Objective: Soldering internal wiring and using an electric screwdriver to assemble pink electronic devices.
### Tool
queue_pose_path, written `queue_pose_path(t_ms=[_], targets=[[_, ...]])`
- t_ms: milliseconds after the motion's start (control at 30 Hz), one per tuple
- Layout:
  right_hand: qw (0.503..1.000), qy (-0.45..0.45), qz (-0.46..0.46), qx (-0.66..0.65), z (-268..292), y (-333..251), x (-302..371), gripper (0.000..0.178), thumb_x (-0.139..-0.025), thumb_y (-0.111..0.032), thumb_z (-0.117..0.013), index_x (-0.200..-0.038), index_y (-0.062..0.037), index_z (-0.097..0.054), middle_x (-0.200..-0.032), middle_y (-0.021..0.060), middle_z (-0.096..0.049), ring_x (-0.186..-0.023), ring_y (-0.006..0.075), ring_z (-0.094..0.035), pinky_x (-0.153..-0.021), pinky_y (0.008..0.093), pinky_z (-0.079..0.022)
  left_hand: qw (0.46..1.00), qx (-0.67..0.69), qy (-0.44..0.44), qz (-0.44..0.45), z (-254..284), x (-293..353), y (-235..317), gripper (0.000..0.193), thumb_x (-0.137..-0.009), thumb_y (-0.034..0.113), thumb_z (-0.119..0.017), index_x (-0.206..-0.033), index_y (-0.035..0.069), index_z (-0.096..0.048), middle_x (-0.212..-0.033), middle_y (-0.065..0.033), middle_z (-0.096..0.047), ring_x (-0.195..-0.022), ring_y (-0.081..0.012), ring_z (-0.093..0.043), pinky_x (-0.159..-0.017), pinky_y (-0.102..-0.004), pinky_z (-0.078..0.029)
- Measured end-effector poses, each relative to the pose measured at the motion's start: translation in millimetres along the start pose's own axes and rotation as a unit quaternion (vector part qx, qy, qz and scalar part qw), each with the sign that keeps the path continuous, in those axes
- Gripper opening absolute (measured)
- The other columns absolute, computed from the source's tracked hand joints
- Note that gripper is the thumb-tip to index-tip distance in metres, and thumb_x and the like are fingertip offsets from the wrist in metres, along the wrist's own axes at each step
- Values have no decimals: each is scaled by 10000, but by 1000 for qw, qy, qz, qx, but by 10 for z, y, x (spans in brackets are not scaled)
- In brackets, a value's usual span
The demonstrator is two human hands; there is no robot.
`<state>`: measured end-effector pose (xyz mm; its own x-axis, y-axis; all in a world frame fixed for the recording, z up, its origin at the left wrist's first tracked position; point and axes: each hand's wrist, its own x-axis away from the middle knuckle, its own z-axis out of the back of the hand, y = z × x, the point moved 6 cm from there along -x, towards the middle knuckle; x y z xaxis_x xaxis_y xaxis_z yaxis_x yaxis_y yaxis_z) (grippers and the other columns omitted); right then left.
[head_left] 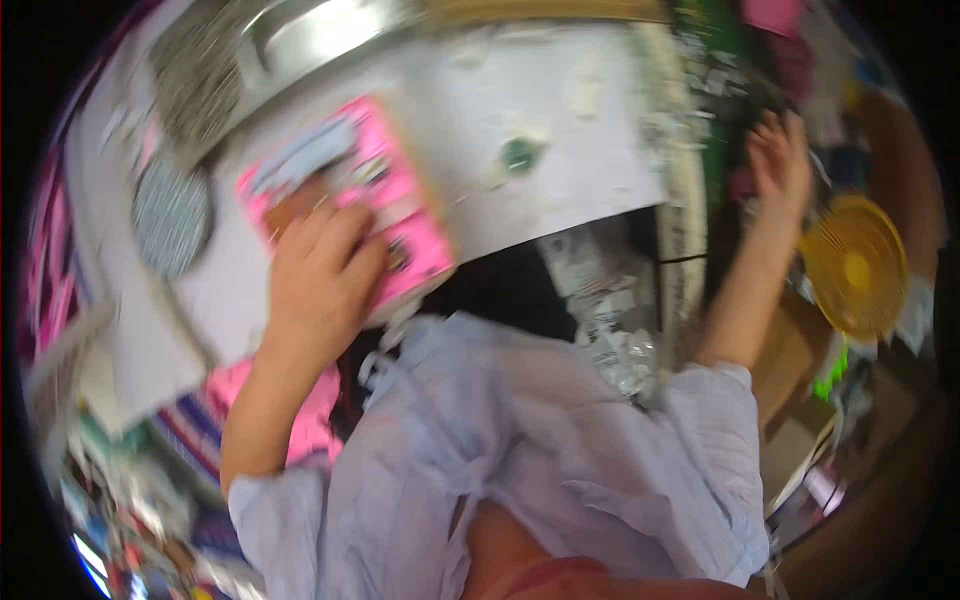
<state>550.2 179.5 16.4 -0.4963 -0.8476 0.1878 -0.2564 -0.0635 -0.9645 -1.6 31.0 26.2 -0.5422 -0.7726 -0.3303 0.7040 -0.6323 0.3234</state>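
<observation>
My left hand point(325, 262) is over a bright pink slab point(425, 247) with a tan side edge, which lies on a white sheet. Its fingers are bent together around or against a small brown piece point(290, 210), too blurred to name. A pale grey-blue strip point(308, 155) lies across the far part of the slab, and a small dark-and-light piece point(397, 255) sits near its right side. Stretched out to the far right, my right hand point(780, 165) has its fingers loosely bent and apart, with nothing seen in it. It is above a dark green, cluttered surface.
A metal tray point(330, 30) stands at the far edge of the white sheet point(590, 150). A round grey ribbed disc point(172, 218) lies to the left. A small green blob point(520, 154) is on the sheet. A yellow round basket-like thing point(857, 268) sits beside my right forearm.
</observation>
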Motion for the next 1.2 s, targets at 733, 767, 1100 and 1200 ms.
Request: queue_pose_path(t_ms=[733, 767, 1100, 1200], targets=[[685, -454, 390, 416, -2835, 1070, 3246, 124, -770, -182, -780, -780, -112, -677, -780, 13, -613, -787, 227, -556, -769, 407, -377, 985, 67, 138, 83, 152, 324, -148, 319, -692, 55, -789, -1002, 67, -715, -1083, -78, -645, -805, -223, -627, -737, -374, -450], [679, -452, 389, 429, -2821, 1076, 3241, 123, -772, -180, -780, -782, -110, -679, -773, 15, -615, -784, 227, -558, -772, 404, -378, 985, 68, 138, 80, 157, 319, -153, 320, -693, 55, -788, -1004, 66, -713, -1076, -75, -647, -807, -224, -628, -737, -375, -449], [666, -465, 380, 443, -2847, 1085, 3257, 120, -763, -163, -772, -785, -93, -677, -766, 37, -633, -773, 243, -576, -772, 406, -392, 986, 66, 132, 76, 135, 333, -168, 375, -645, 25, -801, -1010, 101, -758, -1072, -59, -628, -793, -188, -613, -743, -334, -456], [660, -473, 373, 448, -2858, 1083, 3246, 122, -764, -160, -770, -783, -89, -673, -774, 43, -635, -780, 245, -579, -779, 409, -393, 989, 64, 114, 63, 133, 327, -143, 400, -648, 55, -809, -1038, 123, -758, -1082, -55, -622, -796, -193, -604, -761, -346, -454]])
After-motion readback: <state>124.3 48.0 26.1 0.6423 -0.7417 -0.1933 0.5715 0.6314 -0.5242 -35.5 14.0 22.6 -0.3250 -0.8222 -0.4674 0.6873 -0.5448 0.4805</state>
